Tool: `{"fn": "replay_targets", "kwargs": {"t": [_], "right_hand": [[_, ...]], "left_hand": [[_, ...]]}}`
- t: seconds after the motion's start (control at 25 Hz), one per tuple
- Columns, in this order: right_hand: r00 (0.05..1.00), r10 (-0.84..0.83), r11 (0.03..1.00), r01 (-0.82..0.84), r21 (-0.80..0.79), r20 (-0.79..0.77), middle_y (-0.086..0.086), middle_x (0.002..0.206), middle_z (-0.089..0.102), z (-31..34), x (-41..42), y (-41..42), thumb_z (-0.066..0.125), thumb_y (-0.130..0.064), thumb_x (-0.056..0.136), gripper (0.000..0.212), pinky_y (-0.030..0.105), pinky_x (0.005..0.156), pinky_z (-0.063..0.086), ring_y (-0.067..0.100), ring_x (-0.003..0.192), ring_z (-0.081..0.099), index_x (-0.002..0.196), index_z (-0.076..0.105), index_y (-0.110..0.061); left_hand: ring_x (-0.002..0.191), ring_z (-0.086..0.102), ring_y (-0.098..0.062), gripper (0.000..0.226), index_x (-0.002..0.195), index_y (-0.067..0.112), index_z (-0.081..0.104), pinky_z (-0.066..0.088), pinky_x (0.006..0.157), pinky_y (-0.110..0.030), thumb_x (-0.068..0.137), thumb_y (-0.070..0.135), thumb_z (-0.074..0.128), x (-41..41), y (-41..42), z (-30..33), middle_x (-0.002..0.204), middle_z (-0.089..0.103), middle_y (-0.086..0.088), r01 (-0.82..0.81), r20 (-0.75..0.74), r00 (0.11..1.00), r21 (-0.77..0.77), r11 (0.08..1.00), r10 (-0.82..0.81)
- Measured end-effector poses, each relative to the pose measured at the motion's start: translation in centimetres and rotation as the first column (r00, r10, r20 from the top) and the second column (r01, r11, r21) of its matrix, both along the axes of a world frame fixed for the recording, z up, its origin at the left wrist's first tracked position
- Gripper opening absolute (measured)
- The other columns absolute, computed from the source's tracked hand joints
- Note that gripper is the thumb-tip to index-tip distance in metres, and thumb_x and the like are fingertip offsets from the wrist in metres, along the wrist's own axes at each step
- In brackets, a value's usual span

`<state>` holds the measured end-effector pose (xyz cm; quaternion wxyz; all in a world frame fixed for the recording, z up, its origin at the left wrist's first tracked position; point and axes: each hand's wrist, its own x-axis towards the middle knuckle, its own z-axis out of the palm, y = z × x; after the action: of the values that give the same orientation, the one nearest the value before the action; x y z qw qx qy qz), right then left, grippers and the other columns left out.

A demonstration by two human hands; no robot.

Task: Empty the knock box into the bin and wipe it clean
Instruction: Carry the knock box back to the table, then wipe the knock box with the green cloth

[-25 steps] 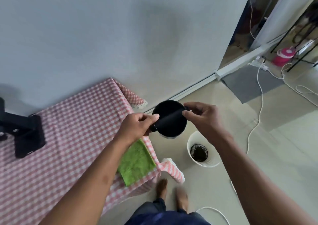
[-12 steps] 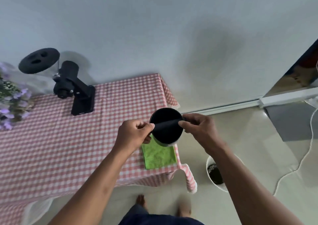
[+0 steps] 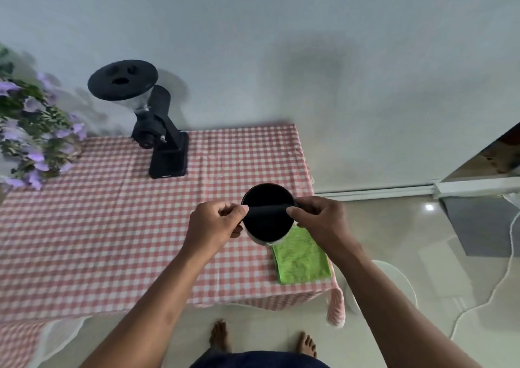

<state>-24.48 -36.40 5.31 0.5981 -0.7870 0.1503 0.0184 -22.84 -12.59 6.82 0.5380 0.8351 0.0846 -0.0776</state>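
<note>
Now both hands hold the round black knock box (image 3: pixel 266 224) above the right end of the pink-checked tablecloth (image 3: pixel 112 227); the left hand (image 3: pixel 215 225) and right hand (image 3: pixel 318 218) each pinch an end of its black crossbar (image 3: pixel 267 209); a folded green microfibre cloth (image 3: pixel 301 256) lies beneath; what seems a white bin (image 3: pixel 394 280) shows behind the right forearm.

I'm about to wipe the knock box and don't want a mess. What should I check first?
1. Both hands on the box: left hand and right hand each pinch an end of the bar across the knock box: ok.
2. Box upright: ok.
3. Box emptied: inside looks dark, cannot tell.
4. Green cloth in reach on the table: ok.
5. A hand free for the cloth: not ok.
</note>
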Motion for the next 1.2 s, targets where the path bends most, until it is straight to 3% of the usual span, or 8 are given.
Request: {"fn": "replay_targets", "kwargs": {"t": [0.12, 0.28, 0.36, 0.48, 0.72, 0.92, 1.12, 1.2], "right_hand": [[0.999, -0.040, 0.999, 0.040, -0.018, 0.013, -0.009, 0.081, 0.084, 0.1, 0.5, 4.3, 0.083, -0.044, 0.069, 0.013, 0.048, 0.084, 0.067, 0.008, 0.075, 0.078, 0.081, 0.084, -0.040], [0.994, -0.110, 0.992, 0.110, -0.061, -0.002, -0.004, 0.084, 0.084, -0.6, 0.7, 8.5, 0.087, -0.034, 0.078, 0.024, 0.049, 0.087, 0.067, 0.014, 0.080, 0.080, 0.099, 0.086, -0.022], [0.990, -0.142, 0.988, 0.140, -0.069, -0.013, -0.003, 0.086, 0.085, -0.7, 0.4, 10.2, 0.087, -0.028, 0.081, 0.022, 0.048, 0.087, 0.067, 0.015, 0.082, 0.080, 0.100, 0.086, -0.019], [0.989, -0.151, 0.984, 0.149, -0.093, -0.009, -0.006, 0.087, 0.084, -0.3, -0.1, 12.3, 0.087, -0.027, 0.082, 0.021, 0.036, 0.082, 0.066, 0.011, 0.084, 0.081, 0.102, 0.086, -0.021], [0.996, -0.086, 0.986, 0.083, -0.146, -0.015, -0.013, 0.085, 0.081, 0.0, -0.2, 12.0, 0.086, -0.040, 0.079, 0.027, 0.020, 0.071, 0.055, 0.000, 0.076, 0.074, 0.100, 0.086, -0.022], [0.983, -0.180, 0.983, 0.178, -0.051, -0.025, -0.007, 0.082, 0.084, -3.1, 0.4, 8.8, 0.086, -0.054, 0.072, 0.017, 0.041, 0.078, 0.067, 0.013, 0.078, 0.079, 0.082, 0.084, -0.041], [0.952, -0.236, 0.908, 0.145, -0.393, -0.193, -0.002, 0.076, 0.069, -10.0, -0.8, 3.3, 0.084, -0.028, 0.084, 0.016, 0.038, 0.080, 0.056, 0.021, 0.080, 0.066, 0.086, 0.080, -0.013], [0.935, -0.187, 0.871, 0.016, -0.490, -0.300, 0.009, 0.109, 0.080, -11.7, -1.2, 2.4, 0.081, -0.028, 0.088, 0.030, 0.039, 0.095, 0.054, 0.029, 0.108, 0.071, 0.113, 0.081, -0.011]], "left_hand": [[0.083, 0.076, -0.014, 0.013, 0.098, 0.017, 0.079, 0.066, 0.076, -0.038, 0.095, 0.029, 0.078, 0.3, 3.6, 0.0, 0.089, 0.080, 0.003, 0.041, 0.255, 0.961, 0.254, 0.966, -0.108], [0.106, 0.066, -0.029, 0.029, 0.115, 0.000, 0.076, 0.060, 0.090, -0.039, 0.088, 0.008, 0.082, 0.9, 6.3, 0.6, 0.110, 0.074, -0.012, 0.147, 0.527, 0.729, 0.502, 0.852, -0.436], [0.108, 0.066, -0.033, 0.031, 0.117, -0.002, 0.075, 0.058, 0.095, -0.043, 0.087, 0.004, 0.081, 1.2, 6.5, 0.7, 0.113, 0.074, -0.013, 0.260, 0.469, 0.639, 0.614, 0.745, -0.609], [0.113, 0.063, -0.030, 0.027, 0.120, 0.004, 0.072, 0.056, 0.090, -0.038, 0.095, 0.013, 0.073, 1.7, 6.8, 0.2, 0.116, 0.072, -0.010, 0.360, 0.287, 0.653, 0.696, 0.621, -0.701], [0.085, 0.063, -0.020, 0.020, 0.107, 0.013, 0.071, 0.039, 0.064, -0.030, 0.095, 0.028, 0.073, 2.5, 6.3, -0.3, 0.100, 0.070, -0.003, 0.376, 0.166, 0.703, 0.738, 0.560, -0.691], [0.080, 0.071, -0.023, 0.017, 0.101, 0.015, 0.075, 0.056, 0.064, -0.035, 0.096, 0.031, 0.072, 2.4, 7.5, -1.5, 0.091, 0.073, 0.000, 0.388, 0.106, 0.833, 0.588, 0.709, -0.544], [0.071, 0.074, -0.015, 0.022, 0.104, 0.009, 0.079, 0.066, 0.063, -0.037, 0.095, 0.028, 0.077, 2.8, 8.4, -2.6, 0.078, 0.074, 0.007, 0.258, 0.041, 0.954, 0.400, 0.879, -0.299], [0.065, 0.071, -0.002, 0.022, 0.108, 0.009, 0.080, 0.060, 0.053, -0.018, 0.094, 0.027, 0.078, 2.8, 8.2, -2.6, 0.073, 0.067, 0.018, 0.207, 0.040, 0.971, 0.362, 0.909, -0.237]]}}
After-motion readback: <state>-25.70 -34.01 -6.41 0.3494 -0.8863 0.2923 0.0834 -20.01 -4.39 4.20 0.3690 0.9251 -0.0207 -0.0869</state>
